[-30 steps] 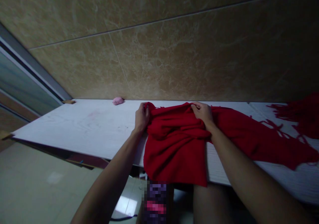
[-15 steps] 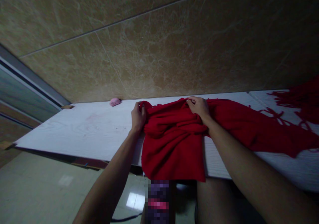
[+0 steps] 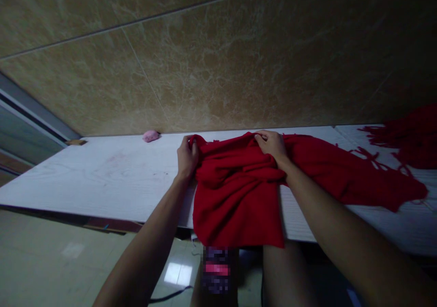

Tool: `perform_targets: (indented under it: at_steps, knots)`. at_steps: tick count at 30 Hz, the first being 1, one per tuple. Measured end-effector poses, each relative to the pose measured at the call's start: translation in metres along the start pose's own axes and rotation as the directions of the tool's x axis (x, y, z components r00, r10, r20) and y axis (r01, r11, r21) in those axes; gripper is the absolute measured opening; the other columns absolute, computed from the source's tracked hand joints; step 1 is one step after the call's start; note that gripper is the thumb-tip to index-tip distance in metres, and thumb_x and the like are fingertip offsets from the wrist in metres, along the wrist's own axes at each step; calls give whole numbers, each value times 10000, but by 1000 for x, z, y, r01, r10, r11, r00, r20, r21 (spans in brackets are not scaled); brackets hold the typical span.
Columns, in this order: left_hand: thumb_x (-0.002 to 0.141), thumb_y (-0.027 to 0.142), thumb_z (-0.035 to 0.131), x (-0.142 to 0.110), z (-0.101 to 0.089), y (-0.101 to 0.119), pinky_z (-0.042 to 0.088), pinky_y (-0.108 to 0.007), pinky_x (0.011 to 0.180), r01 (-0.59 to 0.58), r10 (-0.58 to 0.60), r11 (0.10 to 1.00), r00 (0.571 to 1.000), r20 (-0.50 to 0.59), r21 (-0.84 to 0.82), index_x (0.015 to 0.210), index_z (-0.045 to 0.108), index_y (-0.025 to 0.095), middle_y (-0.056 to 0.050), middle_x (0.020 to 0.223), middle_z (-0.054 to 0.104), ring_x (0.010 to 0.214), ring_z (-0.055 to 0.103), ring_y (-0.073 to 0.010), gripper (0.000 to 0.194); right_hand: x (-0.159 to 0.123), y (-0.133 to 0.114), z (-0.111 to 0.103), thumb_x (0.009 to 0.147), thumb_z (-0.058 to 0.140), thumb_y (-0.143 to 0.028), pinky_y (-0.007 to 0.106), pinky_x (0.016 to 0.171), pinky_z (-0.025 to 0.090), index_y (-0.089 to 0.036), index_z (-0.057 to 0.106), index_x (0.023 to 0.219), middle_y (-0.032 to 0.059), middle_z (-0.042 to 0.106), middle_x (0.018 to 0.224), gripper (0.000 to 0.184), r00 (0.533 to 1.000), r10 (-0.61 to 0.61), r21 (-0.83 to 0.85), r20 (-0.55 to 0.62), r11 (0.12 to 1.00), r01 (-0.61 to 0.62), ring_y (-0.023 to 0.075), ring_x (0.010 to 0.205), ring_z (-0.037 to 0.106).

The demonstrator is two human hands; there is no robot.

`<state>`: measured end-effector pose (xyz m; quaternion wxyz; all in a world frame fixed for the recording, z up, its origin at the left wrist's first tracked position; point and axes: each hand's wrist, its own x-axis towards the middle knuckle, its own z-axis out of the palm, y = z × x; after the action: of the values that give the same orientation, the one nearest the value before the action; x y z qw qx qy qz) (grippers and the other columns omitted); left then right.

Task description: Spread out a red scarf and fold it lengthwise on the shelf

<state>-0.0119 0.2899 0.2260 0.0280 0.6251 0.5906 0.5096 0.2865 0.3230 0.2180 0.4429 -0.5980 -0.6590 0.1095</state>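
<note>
A red fringed scarf (image 3: 239,207) lies bunched in folds on the white tabletop, its near part hanging over the front edge. My left hand (image 3: 187,156) grips its far left corner, thumb pressed against the fingers. Along the same far edge, my right hand (image 3: 271,145) pinches the cloth between thumb and fingers. Between the two hands the edge is drawn fairly straight. To the right, more of the red cloth stretches out flat under and past my right forearm and ends in tassels.
Against the tiled wall (image 3: 218,70) sits a small pink object (image 3: 150,135), left of my hands. A second pile of red fringed cloth (image 3: 413,138) rests at the far right. A small brown block (image 3: 75,142) lies at the left end of the white table (image 3: 102,175).
The camera view has shifted and tilted slightly. Both hands keep the same grip on the scarf, and the folds look nearly the same.
</note>
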Motion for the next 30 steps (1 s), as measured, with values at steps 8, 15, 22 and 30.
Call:
perform_targets:
  at_steps: [8, 15, 22, 30]
  knots:
    - [951, 273, 472, 1, 0, 1, 522, -323, 821, 10, -10, 1000, 1000, 13, -23, 1042, 635, 215, -83, 950, 760, 891, 691, -237, 196, 1, 1, 1, 924, 613, -249, 309, 880, 583, -202, 819, 1039, 78, 813, 1040, 241, 1000, -15, -12, -14, 1000, 15, 249, 1007, 756]
    - [951, 249, 482, -1, -1, 3, 523, -313, 823, 32, -31, 999, 999, 13, -43, 1048, 641, 222, -76, 978, 770, 900, 700, -233, 189, 1, 1, 1, 923, 604, -259, 303, 878, 579, -189, 818, 1039, 88, 813, 1036, 254, 1000, -29, -19, -6, 999, 29, 250, 985, 756]
    - [947, 220, 491, -3, -1, 3, 522, -310, 824, 36, -36, 998, 999, 8, -55, 1050, 645, 216, -71, 974, 770, 889, 707, -229, 185, 2, 4, 3, 907, 599, -283, 326, 869, 586, -215, 819, 1028, 65, 815, 1015, 260, 999, -45, -19, -20, 999, 45, 249, 976, 760]
    - [951, 222, 492, -2, 0, 2, 525, -298, 818, 49, -49, 998, 999, -6, -40, 1054, 652, 219, -69, 983, 777, 897, 706, -220, 191, 7, 8, 9, 911, 594, -303, 334, 855, 585, -203, 817, 1050, 79, 814, 1010, 281, 999, -54, -28, -5, 998, 53, 250, 949, 761]
